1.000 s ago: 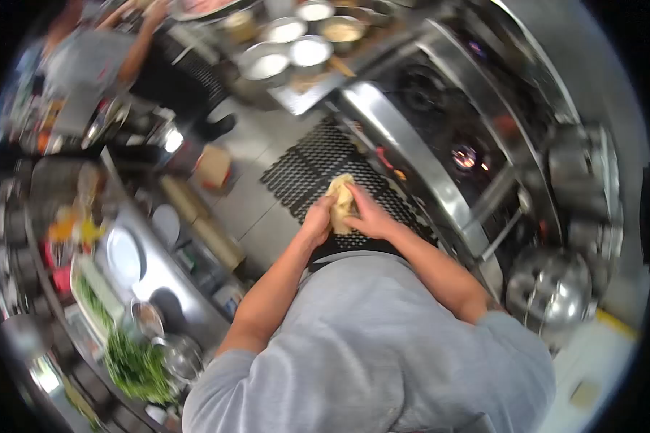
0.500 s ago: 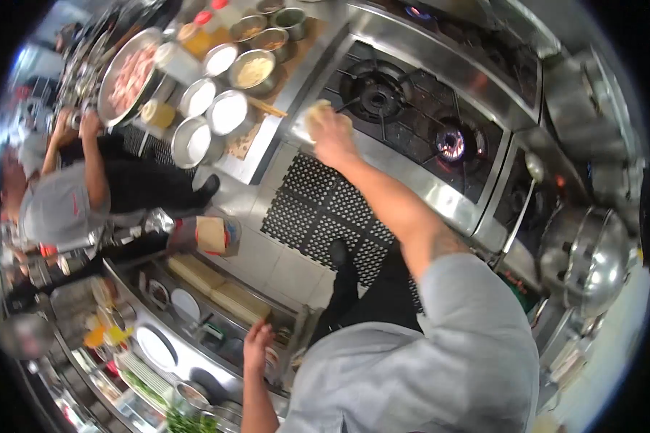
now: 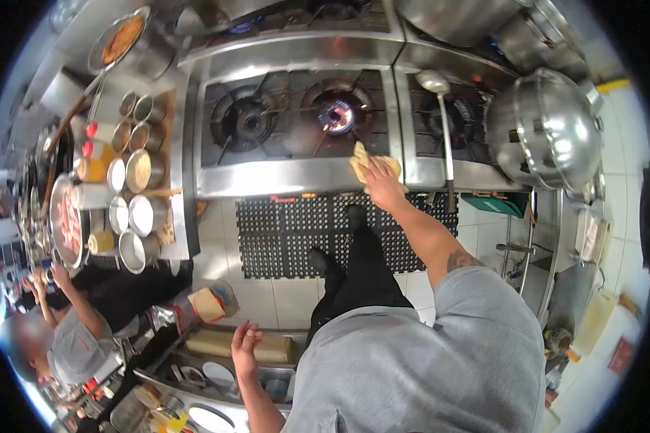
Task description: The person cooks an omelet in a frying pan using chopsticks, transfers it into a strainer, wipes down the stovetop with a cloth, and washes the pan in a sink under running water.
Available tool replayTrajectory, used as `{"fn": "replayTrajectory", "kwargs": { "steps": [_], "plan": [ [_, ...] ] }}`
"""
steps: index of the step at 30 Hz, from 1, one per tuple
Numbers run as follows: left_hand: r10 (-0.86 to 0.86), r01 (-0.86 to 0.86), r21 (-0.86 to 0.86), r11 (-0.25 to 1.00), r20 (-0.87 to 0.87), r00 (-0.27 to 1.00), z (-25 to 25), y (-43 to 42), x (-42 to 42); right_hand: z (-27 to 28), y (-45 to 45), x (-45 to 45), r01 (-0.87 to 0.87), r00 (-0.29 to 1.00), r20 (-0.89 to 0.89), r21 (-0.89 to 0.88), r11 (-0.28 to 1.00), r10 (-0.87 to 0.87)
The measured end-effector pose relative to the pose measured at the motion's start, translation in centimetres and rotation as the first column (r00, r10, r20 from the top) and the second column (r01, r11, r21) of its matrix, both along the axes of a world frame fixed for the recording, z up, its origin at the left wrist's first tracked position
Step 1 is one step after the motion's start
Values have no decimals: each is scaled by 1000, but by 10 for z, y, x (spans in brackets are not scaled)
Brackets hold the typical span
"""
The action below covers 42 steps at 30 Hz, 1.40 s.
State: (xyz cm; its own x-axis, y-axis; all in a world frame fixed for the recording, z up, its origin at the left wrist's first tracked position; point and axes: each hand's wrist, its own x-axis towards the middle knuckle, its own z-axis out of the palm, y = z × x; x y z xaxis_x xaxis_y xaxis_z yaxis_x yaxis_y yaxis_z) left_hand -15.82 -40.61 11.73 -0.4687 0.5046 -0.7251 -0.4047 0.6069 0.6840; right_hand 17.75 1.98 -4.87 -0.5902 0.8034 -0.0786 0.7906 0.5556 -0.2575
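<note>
My right hand [image 3: 384, 190] presses a yellow cloth [image 3: 362, 160] against the steel front ledge of the stove [image 3: 282, 177], toward its right end. Just behind the cloth, a burner [image 3: 337, 116] burns with a visible flame, no pan over it. The left burner [image 3: 251, 123] shows no flame. My left hand [image 3: 246, 345] hangs free at my left side, its fingers loosely bent and apart with nothing in them. Below it is a counter with a long pale block [image 3: 240, 346] along its edge.
A long-handled ladle [image 3: 444, 130] rests on the right-hand stove, beside a large steel pot [image 3: 545, 130]. On the left, a counter carries several metal containers [image 3: 143, 215] and a bowl of raw meat [image 3: 68, 224]. A co-worker [image 3: 79, 346] stands at lower left. A perforated black mat [image 3: 274, 238] covers the floor.
My view has turned to face the stove squarely. My right hand has slid the cloth from the ledge's left end to its right end. The left hand stays free at my side.
</note>
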Motion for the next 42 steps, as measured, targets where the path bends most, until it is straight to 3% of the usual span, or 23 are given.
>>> {"fn": "replayTrajectory", "kwargs": {
  "steps": [5, 8, 10, 12, 13, 14, 15, 16, 19, 22, 23, 25, 26, 28, 30, 31, 34, 35, 36, 37, 39, 42],
  "plan": [
    [-112, 112, -10, 994, -26, 993, -1, 58, 3, -6, 13, 77, 299, 949, -124, 75, 951, -288],
    [-189, 189, -26, 982, -12, 982, -1, 90, 21, 33, 53, 87, 506, 852, -233, 138, 852, -468],
    [-237, 237, -47, 970, 7, 971, 3, 107, 38, 56, 115, 80, 509, 853, -290, 274, 816, -434],
    [-294, 295, -73, 953, 23, 956, 4, 128, 51, 65, 192, 66, 495, 852, -333, 264, 828, -404],
    [-323, 325, -92, 941, 33, 946, 5, 137, 57, 45, 235, 60, 472, 867, -332, 312, 824, -371],
    [-355, 355, -120, 927, 25, 935, 8, 148, 62, 24, 272, 55, 440, 877, -325, 249, 863, -353],
    [-357, 358, -129, 925, 27, 934, 7, 155, 66, 26, 286, 48, 439, 878, -233, 41, 898, -418],
    [-363, 363, -139, 921, 29, 931, 6, 161, 68, -35, 309, 46, 368, 925, -140, 108, 923, -353],
    [-378, 378, -157, 913, 28, 925, 2, 166, 62, -46, 267, 49, 325, 940, -197, 258, 910, -280],
    [-370, 368, -139, 919, 16, 929, -11, 161, 53, -24, 172, 63, 340, 919, -255, 120, 933, -302],
    [-369, 370, -151, 917, 30, 929, -17, 155, 47, -16, 131, 64, 369, 920, -189, 126, 921, -343],
    [-364, 366, -172, 915, 44, 930, -37, 143, 33, -1, 47, 63, 470, 858, -276, 84, 879, -433],
    [-357, 355, -205, 912, 29, 934, -41, 141, 31, -4, 14, 69, 478, 855, -237, 14, 878, -462],
    [-375, 376, -206, 903, 44, 926, -60, 123, 18, 2, -41, 85, 468, 828, -337, -24, 883, -448],
    [-388, 384, -226, 895, 32, 921, -81, 100, -4, -12, -76, 109, 598, 697, -482, -15, 801, -530],
    [-390, 382, -244, 892, 15, 921, -81, 94, -8, 15, -82, 122, 653, 632, -532, -25, 757, -563],
    [-414, 386, -288, 876, -39, 909, -60, 82, -12, 15, -89, 175, 752, 475, -603, -99, 651, -641],
    [-420, 387, -287, 876, -61, 905, -60, 73, -17, 2, -82, 187, 742, 318, -655, -278, 610, -685],
    [-427, 390, -284, 876, -81, 901, -64, 63, -24, 5, -70, 188, 501, -173, -594, -740, 449, -786],
    [-435, 394, -282, 875, -99, 895, -67, 54, -30, 47, -60, 173, 362, -348, -505, -849, 384, -790],
    [-329, 311, -193, 930, -69, 942, -70, 41, -41, 86, -44, 149, 237, -384, -481, -876, 420, -788],
    [-249, 232, -172, 957, -84, 965, -69, 23, -46, 77, -20, 112, 443, -180, -670, -709, 548, -720]
  ]
}}
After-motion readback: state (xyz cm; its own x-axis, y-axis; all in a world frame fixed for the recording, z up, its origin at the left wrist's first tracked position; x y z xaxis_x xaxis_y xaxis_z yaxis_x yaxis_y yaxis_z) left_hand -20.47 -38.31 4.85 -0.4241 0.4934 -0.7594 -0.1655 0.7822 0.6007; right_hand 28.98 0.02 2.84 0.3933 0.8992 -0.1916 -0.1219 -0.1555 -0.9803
